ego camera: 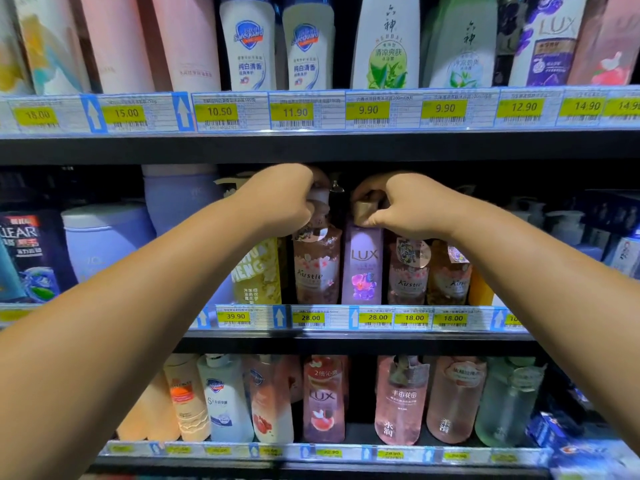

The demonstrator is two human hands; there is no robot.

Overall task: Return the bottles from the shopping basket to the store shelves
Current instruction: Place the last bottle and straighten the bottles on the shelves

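shelving step: grips kustie bottle (316,271) at the top with left hand (282,202), pinches lux bottle (363,268) by gold cap (364,210) with right hand (412,206); next: steady both on shelf (346,341), then let go

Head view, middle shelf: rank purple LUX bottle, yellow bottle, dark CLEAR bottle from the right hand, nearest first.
1. Purple LUX bottle: the right hand grips its gold cap.
2. Yellow bottle: further left, beyond the Kustie bottle that the left hand holds.
3. Dark CLEAR bottle: far left, at the frame's edge.
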